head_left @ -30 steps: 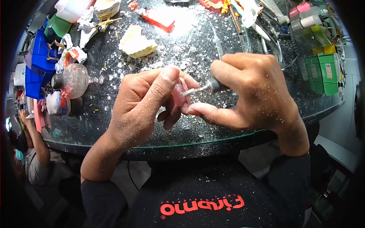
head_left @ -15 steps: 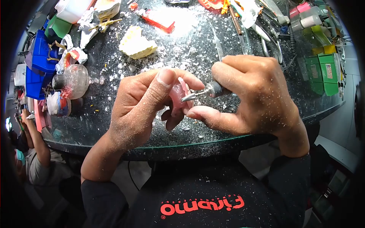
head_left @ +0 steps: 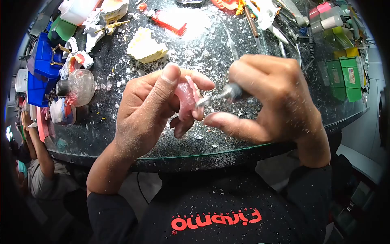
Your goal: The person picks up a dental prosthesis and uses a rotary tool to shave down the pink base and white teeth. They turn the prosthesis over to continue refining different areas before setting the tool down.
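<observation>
- Pink, glossy and curved, the denture-like piece (head_left: 185, 97) is what I see clamped in the left hand (head_left: 142, 112), fingers curled behind it, above the table near the middle of its near edge.
- On the right hand (head_left: 280, 99) I make out fingers folded around a dark-bodied rotary tool (head_left: 233, 92); the thumb stretches out apart from it, its tip near the left fingertips.
- The metal bur (head_left: 209, 99) reaches the piece's right rim; through the blur I cannot tell whether they touch.
- Toward the left edge I have a smooth blue plastic bin (head_left: 36, 87) and a clear rounded jar (head_left: 84, 86) smeared pink; farther right, a rough, pale yellow cast (head_left: 146, 46), slim metal tweezers (head_left: 232, 44) and, by the right edge, a green box (head_left: 352, 79).
- My view shows the dark table (head_left: 97, 140) with a curved near edge, strewn with white shavings, glare toward its far edge.
- Past the left edge I see another person's arm (head_left: 44, 160); past the right, pale surfaces.
</observation>
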A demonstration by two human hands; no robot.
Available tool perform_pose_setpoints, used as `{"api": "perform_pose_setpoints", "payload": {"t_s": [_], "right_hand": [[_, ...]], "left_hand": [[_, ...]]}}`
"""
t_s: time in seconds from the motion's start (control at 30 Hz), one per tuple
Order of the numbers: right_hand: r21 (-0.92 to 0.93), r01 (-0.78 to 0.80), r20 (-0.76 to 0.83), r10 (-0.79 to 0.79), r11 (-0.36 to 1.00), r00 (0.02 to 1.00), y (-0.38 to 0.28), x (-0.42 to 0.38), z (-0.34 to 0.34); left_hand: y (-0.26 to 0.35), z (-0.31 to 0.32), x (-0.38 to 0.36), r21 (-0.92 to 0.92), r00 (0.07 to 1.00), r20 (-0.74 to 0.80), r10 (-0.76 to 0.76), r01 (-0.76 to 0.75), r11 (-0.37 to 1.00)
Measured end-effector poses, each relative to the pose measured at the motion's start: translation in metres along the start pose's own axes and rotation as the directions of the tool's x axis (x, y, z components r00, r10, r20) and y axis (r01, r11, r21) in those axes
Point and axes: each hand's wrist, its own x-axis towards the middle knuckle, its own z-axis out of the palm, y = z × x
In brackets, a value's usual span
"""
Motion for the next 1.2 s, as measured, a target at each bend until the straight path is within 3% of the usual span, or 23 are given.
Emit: {"api": "perform_pose_setpoints", "payload": {"t_s": [0.2,0.77,0.9,1.03,1.2], "right_hand": [[-0.035,-0.024,0.008,0.025,0.999,1.0,0.003,0.001,0.001],[-0.021,-0.013,0.039,0.014,1.0,0.999,0.0,-0.001,0.003],[-0.029,0.027,0.061,-0.025,0.999,0.998,-0.003,-0.003,0.004],[0.005,-0.03,-0.068,0.031,1.0,0.997,0.007,0.0,-0.002],[-0.037,-0.029,-0.07,0.027,0.999,0.997,0.008,-0.001,-0.002]], "left_hand": [[0.0,-0.003,0.002,-0.11,0.999,0.015,-0.05,0.051,0.993],[-0.001,-0.002,0.002,-0.049,0.999,0.018,-0.044,0.045,0.998],[-0.005,-0.008,0.004,-0.08,0.996,0.084,0.009,-0.002,0.997],[-0.006,-0.004,0.005,-0.045,0.995,0.013,0.094,-0.094,0.995],[-0.008,-0.007,0.006,0.055,0.984,0.038,0.175,-0.177,0.983]]}}
